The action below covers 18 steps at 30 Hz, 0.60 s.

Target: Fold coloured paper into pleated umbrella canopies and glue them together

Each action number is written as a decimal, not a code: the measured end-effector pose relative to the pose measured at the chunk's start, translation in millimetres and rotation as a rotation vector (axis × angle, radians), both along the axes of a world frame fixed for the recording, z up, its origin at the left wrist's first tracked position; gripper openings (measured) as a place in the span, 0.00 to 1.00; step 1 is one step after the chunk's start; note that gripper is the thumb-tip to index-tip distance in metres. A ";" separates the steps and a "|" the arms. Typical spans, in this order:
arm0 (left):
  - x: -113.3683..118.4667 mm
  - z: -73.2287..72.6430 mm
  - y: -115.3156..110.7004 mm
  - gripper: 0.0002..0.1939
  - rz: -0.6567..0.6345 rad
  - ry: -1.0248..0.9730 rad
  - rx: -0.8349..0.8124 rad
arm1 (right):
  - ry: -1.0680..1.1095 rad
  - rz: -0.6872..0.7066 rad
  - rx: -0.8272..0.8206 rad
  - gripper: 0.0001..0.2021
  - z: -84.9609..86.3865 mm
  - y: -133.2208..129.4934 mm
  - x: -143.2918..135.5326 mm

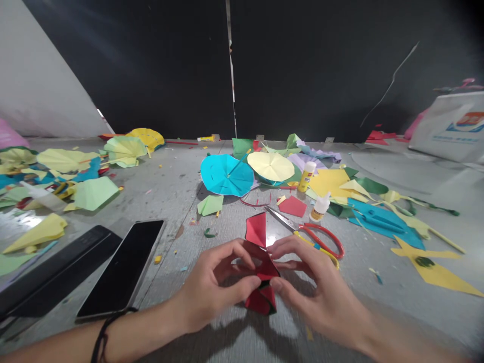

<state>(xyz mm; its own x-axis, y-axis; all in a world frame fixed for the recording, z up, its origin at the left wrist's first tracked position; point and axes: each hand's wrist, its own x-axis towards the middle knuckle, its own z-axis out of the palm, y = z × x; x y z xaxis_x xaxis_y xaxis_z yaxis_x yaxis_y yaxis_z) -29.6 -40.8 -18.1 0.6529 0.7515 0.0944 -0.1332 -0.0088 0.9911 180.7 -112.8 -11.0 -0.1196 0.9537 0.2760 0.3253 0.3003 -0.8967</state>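
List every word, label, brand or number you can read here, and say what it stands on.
Nothing reads clearly.
White bag: a red and blue logo with a line of print, too blurred to read.
Glue stick: a red label, too small to read.
Small glue bottle: no legible print.
Phone: screen dark, no text.
Folded red paper between the left hand and right hand: plain.

A paper-craft work area, set up on a grey, scuffed floor-like surface [170, 186] against a black wall [151, 65]. Folded coloured paper lies all over it: a round blue paper umbrella shape [226, 175], a pale yellow paper disc [270, 166], green and yellow folded pieces. Red-handled scissors [313, 237], a small white glue bottle [320, 207] and a yellow glue stick [306, 176] sit among paper scraps.
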 end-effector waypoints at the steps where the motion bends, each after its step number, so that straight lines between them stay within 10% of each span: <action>1: 0.1 -0.6 -0.1 0.08 0.004 0.004 -0.008 | 0.003 0.002 0.001 0.09 0.1 0.1 0.0; 18: 1.0 -5.6 3.2 0.07 0.026 0.007 -0.003 | 0.004 -0.012 -0.012 0.11 1.3 2.9 0.7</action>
<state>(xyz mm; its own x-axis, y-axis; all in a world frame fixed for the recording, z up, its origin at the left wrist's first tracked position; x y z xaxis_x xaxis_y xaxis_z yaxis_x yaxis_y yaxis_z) -28.6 -37.6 -23.8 0.6338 0.7686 0.0875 -0.1255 -0.0095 0.9920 181.4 -109.9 -9.7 -0.1070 0.9583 0.2650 0.3252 0.2856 -0.9015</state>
